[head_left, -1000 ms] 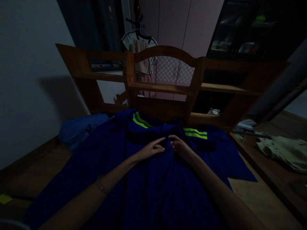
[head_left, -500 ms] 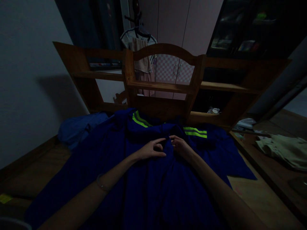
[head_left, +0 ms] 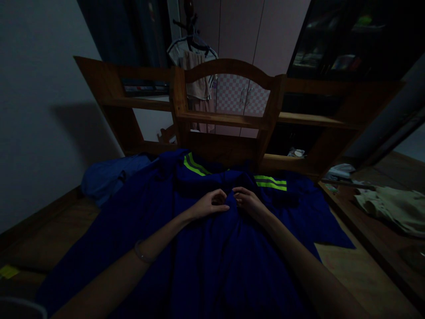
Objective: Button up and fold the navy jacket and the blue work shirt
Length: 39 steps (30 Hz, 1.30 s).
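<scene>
A dark blue jacket (head_left: 199,248) with yellow-green and grey reflective stripes is spread out before me, its front creased into folds. My left hand (head_left: 210,203) is at the middle of its front, thumb and fingers curled round a raised fold of the cloth. Facing it from the other side, my right hand (head_left: 247,201) has its fingers bent together on the same fold. The fingertips nearly meet across this ridge of fabric. Any small fastener between them is too dark to make out.
Behind the jacket stands a wooden headboard with shelves (head_left: 226,118). A blue bundle of cloth (head_left: 109,177) lies at the left by the wall. Pale folded clothing (head_left: 392,208) rests at the right. Clothes on hangers (head_left: 195,75) hang behind the headboard.
The forefinger and thumb of my left hand have drawn closer together, curling in at the fold. My right hand has barely shifted, and the jacket lies as before.
</scene>
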Each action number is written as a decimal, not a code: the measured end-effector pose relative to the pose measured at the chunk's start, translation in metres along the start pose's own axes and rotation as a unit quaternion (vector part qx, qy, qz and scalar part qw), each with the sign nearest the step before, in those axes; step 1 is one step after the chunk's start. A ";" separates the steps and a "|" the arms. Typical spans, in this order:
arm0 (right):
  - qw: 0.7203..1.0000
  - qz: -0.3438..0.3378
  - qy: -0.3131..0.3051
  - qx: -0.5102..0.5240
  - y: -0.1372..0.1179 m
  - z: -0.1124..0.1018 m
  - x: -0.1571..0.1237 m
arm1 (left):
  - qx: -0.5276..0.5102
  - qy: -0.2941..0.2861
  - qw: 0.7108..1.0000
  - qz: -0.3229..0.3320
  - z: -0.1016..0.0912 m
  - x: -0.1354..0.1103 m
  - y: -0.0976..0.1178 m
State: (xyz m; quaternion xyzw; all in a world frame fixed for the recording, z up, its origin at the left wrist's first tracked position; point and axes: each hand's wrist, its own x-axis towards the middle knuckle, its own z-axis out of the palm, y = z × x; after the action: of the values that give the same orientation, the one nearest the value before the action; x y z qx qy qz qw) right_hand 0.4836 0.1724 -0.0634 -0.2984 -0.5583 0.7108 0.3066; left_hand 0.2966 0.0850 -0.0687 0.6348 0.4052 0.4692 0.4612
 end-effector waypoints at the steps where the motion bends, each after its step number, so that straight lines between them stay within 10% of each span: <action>1: 1.000 -0.002 0.000 -0.001 0.001 -0.001 0.001 | -0.001 -0.002 1.000 0.008 0.001 0.000 0.000; 7: 0.983 -0.094 0.036 -0.151 -0.005 0.011 -0.008 | 0.029 0.010 0.999 0.017 0.003 -0.001 -0.002; 12: 0.854 -0.327 0.135 -0.381 -0.036 0.045 -0.042 | 0.017 -0.002 1.000 0.015 0.002 0.000 -0.003; 18: 0.785 -0.301 0.051 -0.539 -0.021 0.057 -0.072 | -0.027 -0.017 0.999 0.025 -0.003 0.003 -0.001; 39: 0.892 -0.187 0.007 -0.412 -0.012 0.036 -0.060 | 0.026 0.067 0.997 0.016 -0.001 0.005 -0.008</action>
State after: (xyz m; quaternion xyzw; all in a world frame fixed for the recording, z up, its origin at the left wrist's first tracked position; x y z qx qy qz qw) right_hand 0.4953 0.1064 -0.0400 -0.2925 -0.8446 0.3443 0.2872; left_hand 0.2957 0.0916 -0.0749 0.6201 0.4371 0.5070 0.4091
